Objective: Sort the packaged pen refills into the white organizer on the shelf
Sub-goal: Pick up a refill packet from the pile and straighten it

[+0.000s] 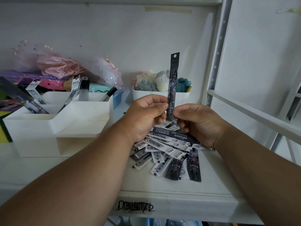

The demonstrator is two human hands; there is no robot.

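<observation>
My left hand [145,115] pinches the lower part of a dark packaged pen refill [173,82], which stands upright above the shelf. My right hand [198,123] holds a fanned bundle of refill packs [172,137], and its thumb touches the base of the upright pack. More loose packs [166,162] lie on the shelf board under both hands. The white organizer [61,124] stands to the left, with several refill packs [76,92] leaning in its back compartments.
A white bin [180,97] of soft cloth items sits behind my hands. Pink tulle and coloured boxes [53,66] pile up behind the organizer. A metal shelf upright [218,54] and a white rail [254,111] bound the right side. The shelf's front edge [162,204] carries a label.
</observation>
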